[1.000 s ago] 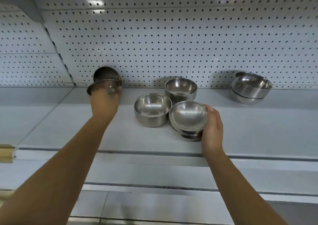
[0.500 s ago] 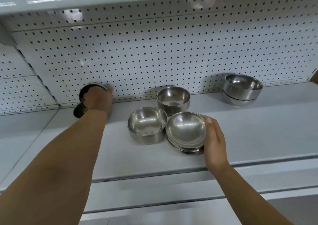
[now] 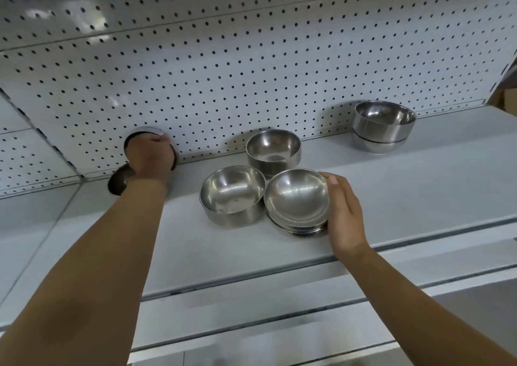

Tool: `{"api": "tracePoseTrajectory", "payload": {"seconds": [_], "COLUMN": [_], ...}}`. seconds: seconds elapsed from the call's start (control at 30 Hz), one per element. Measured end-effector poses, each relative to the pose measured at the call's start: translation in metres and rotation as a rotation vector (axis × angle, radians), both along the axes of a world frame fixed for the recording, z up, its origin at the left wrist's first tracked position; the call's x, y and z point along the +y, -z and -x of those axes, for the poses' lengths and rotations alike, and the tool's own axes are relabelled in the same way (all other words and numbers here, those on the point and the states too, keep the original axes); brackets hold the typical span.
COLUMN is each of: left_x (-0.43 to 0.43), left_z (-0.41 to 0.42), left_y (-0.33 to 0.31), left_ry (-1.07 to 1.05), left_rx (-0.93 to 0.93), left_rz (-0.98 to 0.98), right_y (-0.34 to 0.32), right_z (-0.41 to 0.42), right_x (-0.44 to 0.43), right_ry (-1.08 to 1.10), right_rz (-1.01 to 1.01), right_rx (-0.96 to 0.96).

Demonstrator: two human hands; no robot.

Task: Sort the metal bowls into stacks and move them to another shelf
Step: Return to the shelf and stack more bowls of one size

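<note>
My left hand [image 3: 149,155] reaches to the back of the white shelf [image 3: 391,192] and grips a tilted pair of shallow metal bowls [image 3: 119,182] against the pegboard; the hand hides most of them. My right hand [image 3: 342,214] rests against the right side of a short stack of shallow bowls [image 3: 296,200] near the shelf's front. A deep single bowl [image 3: 232,195] stands touching that stack on its left. Another deep bowl [image 3: 272,150] sits just behind them. Two nested deep bowls [image 3: 383,124] stand at the back right.
A white pegboard wall [image 3: 251,57] closes the back of the shelf. A vertical divider seam [image 3: 64,158] separates the neighbouring bay on the left. The shelf's front lip [image 3: 279,279] runs below my forearms. A cardboard edge [image 3: 506,96] shows at far right.
My left hand has pushed farther back and now covers the tilted bowls at the pegboard. My right hand stays on the shallow stack. The camera has swung left and upward.
</note>
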State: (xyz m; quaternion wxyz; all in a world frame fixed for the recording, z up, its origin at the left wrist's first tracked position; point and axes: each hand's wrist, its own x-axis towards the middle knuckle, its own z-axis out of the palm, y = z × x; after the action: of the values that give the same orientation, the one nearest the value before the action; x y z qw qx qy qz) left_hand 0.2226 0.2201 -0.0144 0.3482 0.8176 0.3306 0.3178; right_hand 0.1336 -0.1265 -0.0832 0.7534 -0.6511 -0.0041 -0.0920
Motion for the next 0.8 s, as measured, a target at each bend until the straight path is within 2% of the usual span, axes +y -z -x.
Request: {"api": "tracePoseTrajectory", "payload": {"seconds": [0.13,0.27,0.4,0.67,0.8], "left_x": [-0.021,-0.04,-0.061,-0.146,-0.175], "left_z": [0.01,0.025,0.053,0.123,0.139], "left_y": [-0.013,-0.024,-0.033,-0.031,-0.019], "left_ry": [0.083,0.261,0.414,0.675,0.812], "left_rx": [-0.15,-0.299,-0.324,-0.32,-0.291], "left_rz": [0.1,0.273,0.327,0.074,-0.2], "right_y": [0.001,0.002,0.002,0.0,0.001], "right_z": [0.0,-0.002,-0.002,0.001,0.001], "right_x": [0.0,-0.001,-0.001,-0.002,-0.003], "right_ry": [-0.005,-0.013,-0.014,-0.012,-0.006], "right_rz": [-0.005,-0.01,0.006,0.017,0.023], "right_rx": [0.001,0.004,-0.002,0.021,0.034]}}
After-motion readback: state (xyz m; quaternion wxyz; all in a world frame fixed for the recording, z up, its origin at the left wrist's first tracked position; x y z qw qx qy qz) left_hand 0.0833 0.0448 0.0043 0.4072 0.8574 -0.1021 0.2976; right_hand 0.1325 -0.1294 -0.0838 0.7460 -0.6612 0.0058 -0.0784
